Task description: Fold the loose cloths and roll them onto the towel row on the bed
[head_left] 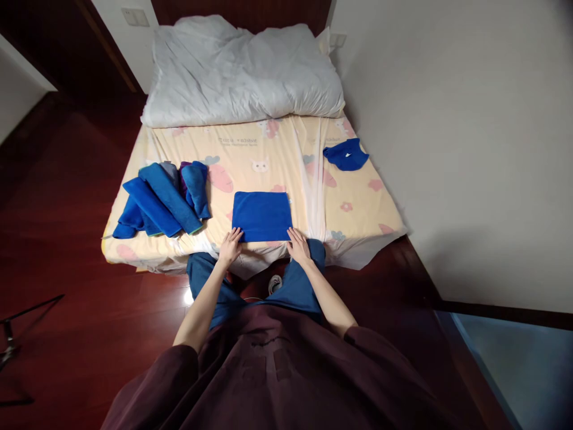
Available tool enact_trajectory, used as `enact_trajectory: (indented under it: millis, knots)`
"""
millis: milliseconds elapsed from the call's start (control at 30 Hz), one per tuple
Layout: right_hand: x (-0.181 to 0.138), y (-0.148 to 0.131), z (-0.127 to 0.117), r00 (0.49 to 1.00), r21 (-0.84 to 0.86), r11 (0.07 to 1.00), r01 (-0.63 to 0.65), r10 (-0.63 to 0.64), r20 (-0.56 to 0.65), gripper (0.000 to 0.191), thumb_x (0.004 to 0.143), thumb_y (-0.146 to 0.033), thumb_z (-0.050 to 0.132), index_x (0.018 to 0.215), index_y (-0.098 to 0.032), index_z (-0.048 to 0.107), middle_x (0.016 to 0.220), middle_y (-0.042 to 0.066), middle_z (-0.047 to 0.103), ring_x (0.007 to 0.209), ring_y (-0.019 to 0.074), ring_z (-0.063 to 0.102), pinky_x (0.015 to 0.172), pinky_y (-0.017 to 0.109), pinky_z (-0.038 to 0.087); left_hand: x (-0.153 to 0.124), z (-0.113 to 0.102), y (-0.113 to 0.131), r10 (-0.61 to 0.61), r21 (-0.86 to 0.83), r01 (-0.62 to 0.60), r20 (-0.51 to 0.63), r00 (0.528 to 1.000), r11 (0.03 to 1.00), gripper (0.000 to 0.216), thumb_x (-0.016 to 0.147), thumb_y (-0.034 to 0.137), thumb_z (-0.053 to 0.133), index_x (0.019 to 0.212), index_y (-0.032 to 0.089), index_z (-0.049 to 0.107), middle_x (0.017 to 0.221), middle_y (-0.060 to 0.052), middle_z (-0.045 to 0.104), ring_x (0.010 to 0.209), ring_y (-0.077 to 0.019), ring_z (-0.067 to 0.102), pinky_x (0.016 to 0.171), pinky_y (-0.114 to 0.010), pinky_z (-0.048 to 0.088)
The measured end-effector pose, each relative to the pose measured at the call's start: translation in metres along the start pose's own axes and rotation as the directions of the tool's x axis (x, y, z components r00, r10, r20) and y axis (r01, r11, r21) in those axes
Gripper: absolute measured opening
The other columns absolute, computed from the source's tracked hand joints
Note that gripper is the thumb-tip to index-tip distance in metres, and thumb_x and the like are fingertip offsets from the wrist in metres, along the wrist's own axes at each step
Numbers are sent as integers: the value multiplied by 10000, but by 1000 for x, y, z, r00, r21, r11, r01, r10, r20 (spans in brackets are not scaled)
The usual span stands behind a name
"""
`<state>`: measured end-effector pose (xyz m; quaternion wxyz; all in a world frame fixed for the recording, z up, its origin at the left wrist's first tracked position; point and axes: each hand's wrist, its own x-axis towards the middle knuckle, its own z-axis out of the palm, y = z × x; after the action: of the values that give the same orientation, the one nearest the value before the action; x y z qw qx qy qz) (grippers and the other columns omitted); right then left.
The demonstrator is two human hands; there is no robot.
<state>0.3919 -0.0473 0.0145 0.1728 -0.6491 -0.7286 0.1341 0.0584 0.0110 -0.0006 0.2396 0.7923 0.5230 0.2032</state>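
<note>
A blue towel (262, 215), folded into a flat rectangle, lies on the bed near its front edge. My left hand (230, 246) rests with fingers stretched out at the towel's near left corner. My right hand (298, 244) lies flat in the same way at the near right corner. Both hands touch the towel's near edge and hold nothing.
Several rolled blue and purple towels (163, 198) lie in a row on the left of the yellow patterned sheet (286, 158). A crumpled blue cloth (345, 154) sits at the right by the wall. A white duvet (242, 68) is heaped at the head. Dark wooden floor surrounds the bed.
</note>
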Motion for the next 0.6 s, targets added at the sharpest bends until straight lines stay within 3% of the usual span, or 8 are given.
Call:
enact_trajectory:
  millis: [200, 400, 600]
  knots:
    - [11, 4, 6, 998, -52, 998, -42, 45, 44, 552, 973, -216, 486, 1518, -135, 498, 1594, 140, 460, 1475, 286, 414, 1209, 488, 341, 10, 5, -3, -16, 84, 14, 14, 1000, 996, 736, 756, 85, 529, 1489, 152, 531, 1565, -152, 484, 1507, -328, 379, 1274, -541, 210]
    - [26, 3, 11, 997, -111, 991, -70, 73, 21, 569, 897, -98, 527, 1461, -159, 564, 1520, 130, 554, 1364, 307, 505, 1136, 490, 416, 21, 3, -3, -40, 24, 40, 1, 999, 999, 565, 852, 63, 382, 1371, 115, 599, 1481, -211, 563, 1445, -327, 466, 1252, -565, 199]
    - [34, 3, 1, 996, -109, 991, -77, 82, 41, 521, 877, -11, 485, 1334, -161, 684, 1398, 126, 655, 1275, 291, 570, 1088, 431, 467, 16, -8, -4, -7, -33, 7, -2, 1000, 999, 476, 873, 92, 409, 1274, 196, 643, 1425, -173, 623, 1397, -308, 519, 1237, -547, 246]
